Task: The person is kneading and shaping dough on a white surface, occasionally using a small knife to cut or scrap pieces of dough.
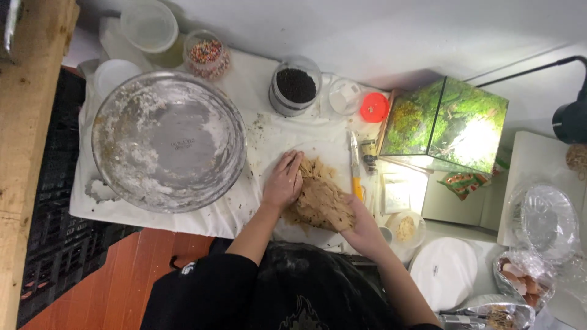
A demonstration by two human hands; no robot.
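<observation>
Bench (pixel 269 131) draped in floury white cloth, red floor beside it, shaggy tan dough (pixel 321 195) right of the wide metal bowl (pixel 168 140), left hand (pixel 283 180) and right hand (pixel 362 226) pressing its sides, each grip loosely cupped on it.

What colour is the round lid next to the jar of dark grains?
The lid is bright red-orange, seen in the head view.

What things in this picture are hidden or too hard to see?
Head view, the only one:
- Dough: its left and near edges are covered by the left hand and right hand.
- Knife: its yellow handle end is hidden behind the dough and right hand.
- Foil tray: cut off by the bottom edge.
- Small dish: its crumbly contents are too small to identify.
</observation>
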